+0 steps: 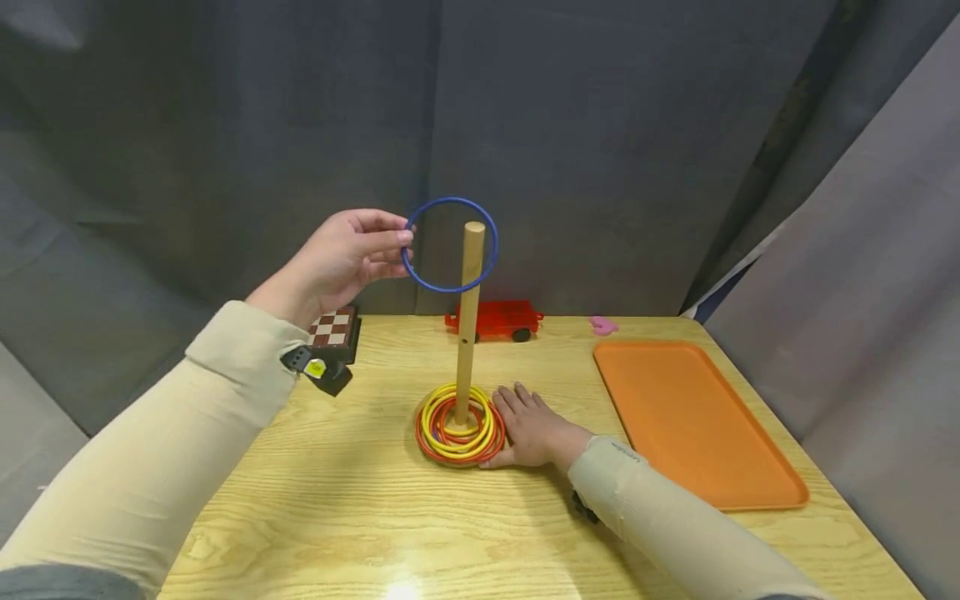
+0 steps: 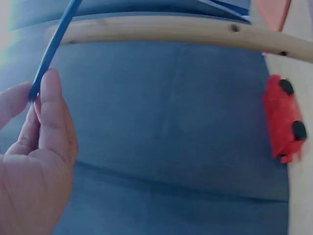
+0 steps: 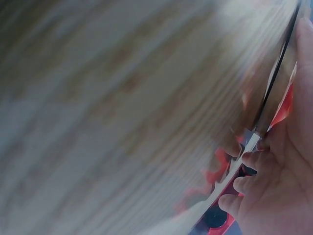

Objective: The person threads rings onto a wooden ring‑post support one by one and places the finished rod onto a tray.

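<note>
My left hand (image 1: 348,254) pinches the left side of a blue ring (image 1: 451,290) between thumb and fingers, raised near the top of an upright wooden post (image 1: 468,325). The post's tip shows within the ring's outline; whether the ring is around it or in front, I cannot tell. Several yellow rings (image 1: 431,406) and red rings (image 1: 424,450) lie stacked around the post's foot. My right hand (image 1: 532,429) rests beside this stack on its right, fingers extended, at the rings' edge. In the left wrist view the blue ring (image 2: 54,46) appears edge-on at the fingertips.
Behind the post stands a red toy wagon (image 1: 510,319) with black wheels. A checkered board box (image 1: 333,332) sits at the back left, partly behind my left wrist. An orange tray (image 1: 697,417) lies on the right, and a small pink piece (image 1: 603,325) at the back.
</note>
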{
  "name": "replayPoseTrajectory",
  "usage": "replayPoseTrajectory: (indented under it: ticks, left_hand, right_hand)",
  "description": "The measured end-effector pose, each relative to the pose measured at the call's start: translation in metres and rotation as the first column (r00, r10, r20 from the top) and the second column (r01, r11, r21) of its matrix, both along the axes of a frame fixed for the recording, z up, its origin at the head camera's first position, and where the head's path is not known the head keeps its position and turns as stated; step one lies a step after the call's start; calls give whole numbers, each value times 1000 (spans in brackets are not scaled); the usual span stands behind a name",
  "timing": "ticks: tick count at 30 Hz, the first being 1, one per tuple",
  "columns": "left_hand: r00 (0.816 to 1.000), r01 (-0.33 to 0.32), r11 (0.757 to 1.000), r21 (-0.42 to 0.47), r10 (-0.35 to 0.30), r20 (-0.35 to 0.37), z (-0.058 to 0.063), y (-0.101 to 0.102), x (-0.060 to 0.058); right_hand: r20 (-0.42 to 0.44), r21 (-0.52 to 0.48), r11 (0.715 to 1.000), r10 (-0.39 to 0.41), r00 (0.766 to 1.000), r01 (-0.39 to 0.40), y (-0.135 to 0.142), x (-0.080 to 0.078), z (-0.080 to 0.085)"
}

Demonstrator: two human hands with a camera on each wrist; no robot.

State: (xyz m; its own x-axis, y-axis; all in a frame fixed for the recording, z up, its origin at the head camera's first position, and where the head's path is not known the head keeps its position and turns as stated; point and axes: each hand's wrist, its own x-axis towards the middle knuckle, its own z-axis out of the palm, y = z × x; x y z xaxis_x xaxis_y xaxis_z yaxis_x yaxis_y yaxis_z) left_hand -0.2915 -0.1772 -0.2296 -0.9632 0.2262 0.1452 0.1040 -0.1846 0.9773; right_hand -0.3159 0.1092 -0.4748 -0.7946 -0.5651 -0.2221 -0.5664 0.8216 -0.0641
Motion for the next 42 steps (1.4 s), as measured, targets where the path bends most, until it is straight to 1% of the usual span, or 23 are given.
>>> replayPoseTrajectory:
  ticks: [2,5,7,10,13,16,19,21,23,26,31,36,42]
  left_hand:
    - [1000,0,999,-53,1,15,-9,6,-5]
    - [999,0,990,-142,8,52,-29,11,-10]
    - [997,6,980,-200,11,81,-47,12,-13]
    - [992,34,964,-265,0,129,-76,12,-15]
    - [984,66,954,-294,-14,176,-106,13,-16]
    - [978,90,949,-303,-27,208,-132,14,-15]
    - [971,101,951,-291,-30,238,-153,15,-13]
    - [966,102,953,-285,-26,258,-163,16,-12]
    - [960,102,954,-281,-21,278,-172,16,-11]
    - [953,105,953,-285,-14,303,-181,17,-10]
    - [950,113,944,-309,-12,311,-189,18,-11]
    - [955,115,931,-346,-7,297,-191,18,-10]
    - [964,114,905,-410,-1,266,-186,18,-6]
  right_hand:
    - [-3,2,1000,-2,1000,2,0,0,0]
    - [-4,6,1000,1,1000,-1,-1,-1,0]
    - [-4,4,1000,4,1000,-4,-1,0,0]
    - [-5,8,1000,9,1000,-9,-1,0,1]
    - [-9,16,1000,13,1000,-13,-1,1,2]
    - [-9,11,1000,15,1000,-15,-1,0,3]
    - [-2,1,1000,15,1000,-15,-1,0,4]
    - [1,-3,1000,16,1000,-16,-2,0,4]
    - [1,-5,1000,17,1000,-17,-2,1,5]
    - [1,-3,1000,19,1000,-19,-2,2,5]
    - [-1,-11,1000,24,1000,-25,-2,0,2]
    - [-8,-31,999,27,1000,-27,-1,-1,-1]
    - [13,-45,999,31,999,-30,-1,2,5]
